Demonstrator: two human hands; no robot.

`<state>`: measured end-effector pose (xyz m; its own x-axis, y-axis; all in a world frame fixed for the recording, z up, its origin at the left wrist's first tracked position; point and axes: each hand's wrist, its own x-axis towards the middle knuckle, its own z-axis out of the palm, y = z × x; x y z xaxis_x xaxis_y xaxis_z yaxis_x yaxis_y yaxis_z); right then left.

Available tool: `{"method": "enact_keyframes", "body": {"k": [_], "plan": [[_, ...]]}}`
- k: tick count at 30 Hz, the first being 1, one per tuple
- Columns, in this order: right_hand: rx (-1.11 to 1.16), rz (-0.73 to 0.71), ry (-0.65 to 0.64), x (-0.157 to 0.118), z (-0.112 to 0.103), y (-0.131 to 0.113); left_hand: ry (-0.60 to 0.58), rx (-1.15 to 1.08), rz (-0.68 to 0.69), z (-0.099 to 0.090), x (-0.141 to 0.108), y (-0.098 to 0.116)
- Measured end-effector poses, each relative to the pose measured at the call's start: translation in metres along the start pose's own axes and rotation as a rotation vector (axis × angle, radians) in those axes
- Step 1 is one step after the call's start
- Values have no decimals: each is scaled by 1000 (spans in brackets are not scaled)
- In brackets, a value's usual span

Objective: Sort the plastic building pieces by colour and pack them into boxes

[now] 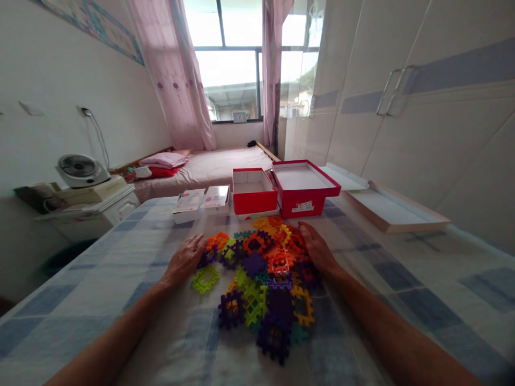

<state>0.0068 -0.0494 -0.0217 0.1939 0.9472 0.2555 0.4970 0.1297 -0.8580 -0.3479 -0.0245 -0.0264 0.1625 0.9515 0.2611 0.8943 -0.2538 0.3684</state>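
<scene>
The heap of interlocking pieces point(253, 264) lies mid-surface point(161, 348), nearest the viewer, with one loose-looking piece point(205, 279) at its left edge. Behind it runs a row of containers — the two low boxes point(202, 202) side by side at the left, the small open box point(254, 201) in the middle, the large box point(302, 205) to its right, bearing the open tray point(306, 179). The shallow open lid point(398, 214) lies right of these. Beyond the surface stands the bed point(229, 161), with the window point(231, 80) behind it; the fan point(80, 169) is off left — the wardrobe point(382, 139), right.
</scene>
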Motion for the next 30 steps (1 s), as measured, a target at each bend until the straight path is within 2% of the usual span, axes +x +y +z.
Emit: {"method": "enact_keyframes", "body": {"k": [2, 4, 7, 9, 12, 17, 20, 23, 27, 30], "plan": [[-12, 1, -6, 0, 1, 2, -17, -117, -36, 8, -5, 14], [-15, -4, -6, 1, 1, 5, -21, -238, -24, 16, -6, 41], [-6, -29, 1, 2, 1, 9, 34, -355, -6, 26, -3, 81], [-4, -40, 3, 1, 1, 9, 45, -392, 20, 32, -1, 101], [-12, -26, 7, -1, 0, 4, 13, -362, 134, 34, 3, 124], [-64, -43, 17, 8, -18, -6, -61, -222, 303, 26, 37, 138], [-114, -61, 6, 20, -35, 0, -107, -193, 314, 26, 68, 139], [-237, -70, 2, 26, -45, 19, -140, -190, 285, 36, 89, 144], [-366, -71, 9, 22, -43, 46, -190, -188, 270, 51, 94, 155], [-405, -85, -7, 19, -37, 52, -227, -168, 259, 53, 91, 158]]}}
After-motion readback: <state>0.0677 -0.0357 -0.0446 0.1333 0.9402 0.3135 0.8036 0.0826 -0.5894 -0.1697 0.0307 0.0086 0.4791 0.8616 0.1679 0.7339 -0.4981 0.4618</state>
